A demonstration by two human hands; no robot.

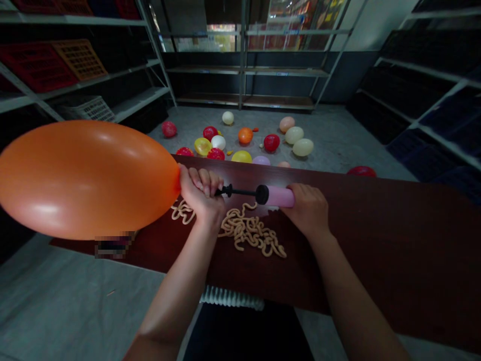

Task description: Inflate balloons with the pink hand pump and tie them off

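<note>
A big inflated orange balloon point(86, 178) fills the left of the view, above the dark wooden table point(376, 240). My left hand point(201, 195) is wrapped round the balloon's neck and the black nozzle end of a hand pump. The pump point(263, 194) has a black rod and a pink barrel. My right hand point(308, 208) is closed round the pink barrel. A tangled pile of beige rubber bands point(248, 233) lies on the table under the pump.
Several inflated balloons point(244, 143) in red, yellow, white and orange lie on the grey floor beyond the table. Metal shelving point(244, 70) lines the walls, with crates point(78, 60) on the left shelves. A white ribbed object point(231, 298) shows under the table's near edge.
</note>
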